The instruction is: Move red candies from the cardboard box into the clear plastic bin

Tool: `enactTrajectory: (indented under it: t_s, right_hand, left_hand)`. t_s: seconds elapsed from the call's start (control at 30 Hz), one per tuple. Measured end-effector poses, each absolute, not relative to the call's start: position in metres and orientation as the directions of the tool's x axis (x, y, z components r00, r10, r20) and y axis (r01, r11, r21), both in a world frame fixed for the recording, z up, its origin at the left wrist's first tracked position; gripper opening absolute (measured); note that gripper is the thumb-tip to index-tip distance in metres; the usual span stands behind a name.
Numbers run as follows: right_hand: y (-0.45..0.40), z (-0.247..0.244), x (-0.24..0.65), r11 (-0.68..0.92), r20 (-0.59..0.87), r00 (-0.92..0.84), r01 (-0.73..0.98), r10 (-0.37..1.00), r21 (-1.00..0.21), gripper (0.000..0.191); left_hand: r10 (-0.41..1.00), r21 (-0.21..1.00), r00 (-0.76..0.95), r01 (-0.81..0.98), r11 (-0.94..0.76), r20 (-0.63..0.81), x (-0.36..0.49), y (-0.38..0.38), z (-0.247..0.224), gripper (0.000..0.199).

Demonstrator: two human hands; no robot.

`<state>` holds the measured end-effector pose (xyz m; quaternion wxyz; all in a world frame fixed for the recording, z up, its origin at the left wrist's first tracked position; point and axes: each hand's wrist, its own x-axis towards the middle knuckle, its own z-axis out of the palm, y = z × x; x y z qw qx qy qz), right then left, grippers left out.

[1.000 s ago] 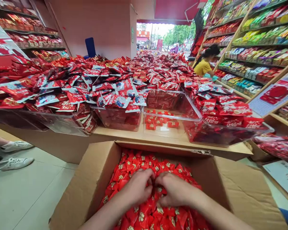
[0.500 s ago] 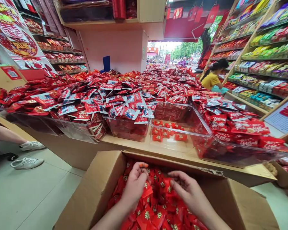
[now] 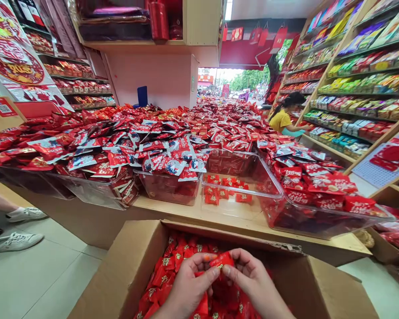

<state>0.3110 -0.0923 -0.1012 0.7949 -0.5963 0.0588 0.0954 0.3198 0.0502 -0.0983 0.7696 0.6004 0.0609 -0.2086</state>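
Note:
Between the thumbs and fingertips of both hands is a small red candy packet with gold lettering. My left hand pinches its left side, and my right hand grips its right side. More red packets show just under my left palm; whether that hand also holds any of them I cannot tell. Both hands are over an open cardboard box, which is filled with loose red packets of the same look. Beyond the box, a clear plastic bin has several similar packets on its bottom.
Heaped bins of red and silver packets line the wooden counter. A full bin stands to the right. Stocked shelves rise on the right, near a person in yellow. Another person's shoes are on the floor at left.
My hands have come together from apart, and a red candy packet is now held up between them. The view has shifted slightly, with the counter lower in the picture.

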Motion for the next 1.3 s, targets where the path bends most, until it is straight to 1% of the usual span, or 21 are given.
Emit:
enactTrajectory:
  t_s: [0.1,0.23,0.3,0.37,0.43,0.5,0.6,0.7,0.8,0.9,0.97,1.0,1.07,1.13,1.17,1.23,1.3]
  right_hand:
    - [-0.095,-0.099,0.311,0.249,-0.199,0.977,-0.211,0.076,-0.945,0.026]
    - [-0.102,-0.090,0.308,0.264,-0.241,0.968,-0.251,0.072,-0.931,0.025]
    - [-0.104,-0.088,0.307,0.255,-0.202,0.977,-0.211,0.064,-0.944,0.022]
    - [-0.106,-0.087,0.305,0.177,-0.053,0.997,-0.060,0.047,-0.982,0.014]
    - [-0.107,-0.088,0.304,0.024,0.165,0.984,0.164,0.069,-0.986,0.001]
    - [-0.108,-0.089,0.303,-0.137,0.338,0.933,0.353,0.123,-0.925,0.012]
    - [-0.109,-0.088,0.302,-0.309,0.477,0.860,0.511,0.184,-0.802,0.019]
    - [-0.110,-0.088,0.303,-0.406,0.529,0.817,0.574,0.228,-0.711,0.020]
    - [-0.109,-0.089,0.303,-0.452,0.533,0.812,0.579,0.240,-0.679,0.018]
    - [-0.106,-0.091,0.301,-0.468,0.522,0.814,0.576,0.255,-0.670,0.018]
    - [-0.103,-0.090,0.299,-0.458,0.500,0.818,0.574,0.284,-0.678,0.019]
    - [-0.102,-0.090,0.298,-0.440,0.476,0.830,0.558,0.290,-0.704,0.020]
    - [-0.100,-0.089,0.297,-0.358,0.398,0.881,0.468,0.255,-0.808,0.019]
    - [-0.099,-0.089,0.297,-0.216,0.267,0.945,0.306,0.192,-0.927,0.016]
    - [-0.098,-0.090,0.298,-0.142,0.194,0.966,0.219,0.171,-0.965,0.018]
    - [-0.097,-0.091,0.300,-0.049,0.066,0.986,0.075,0.155,-0.996,0.021]
    - [-0.097,-0.092,0.302,-0.031,-0.014,0.992,-0.011,0.127,-0.999,0.019]
  left_hand:
    - [-0.258,0.906,0.906,0.385,0.177,-0.335,0.321,0.052,-0.097,0.027]
    - [-0.281,0.937,0.918,0.324,0.130,-0.279,0.322,0.055,-0.090,0.022]
    - [-0.290,0.952,0.927,0.282,0.116,-0.239,0.323,0.055,-0.088,0.020]
    - [-0.304,0.946,0.921,0.295,0.136,-0.243,0.322,0.055,-0.086,0.021]
    - [-0.337,0.913,0.894,0.369,0.173,-0.297,0.320,0.055,-0.085,0.027]
    - [-0.379,0.879,0.862,0.432,0.203,-0.336,0.318,0.056,-0.084,0.033]
    - [-0.429,0.860,0.847,0.445,0.251,-0.313,0.316,0.056,-0.082,0.037]
    - [-0.409,0.873,0.864,0.417,0.252,-0.294,0.317,0.055,-0.082,0.029]
    - [-0.378,0.883,0.871,0.414,0.222,-0.313,0.317,0.055,-0.084,0.021]
    - [-0.397,0.886,0.865,0.412,0.215,-0.306,0.317,0.055,-0.087,0.022]
    - [-0.379,0.900,0.877,0.388,0.199,-0.294,0.317,0.055,-0.089,0.021]
    - [-0.360,0.908,0.887,0.373,0.190,-0.289,0.317,0.055,-0.090,0.020]
    - [-0.336,0.923,0.901,0.344,0.171,-0.274,0.318,0.055,-0.092,0.019]
    - [-0.349,0.941,0.905,0.309,0.141,-0.245,0.318,0.055,-0.092,0.019]
    - [-0.358,0.950,0.905,0.287,0.121,-0.228,0.317,0.055,-0.093,0.020]
    - [-0.378,0.964,0.904,0.251,0.089,-0.200,0.316,0.056,-0.092,0.021]
    - [-0.392,0.969,0.901,0.235,0.080,-0.186,0.315,0.055,-0.092,0.020]
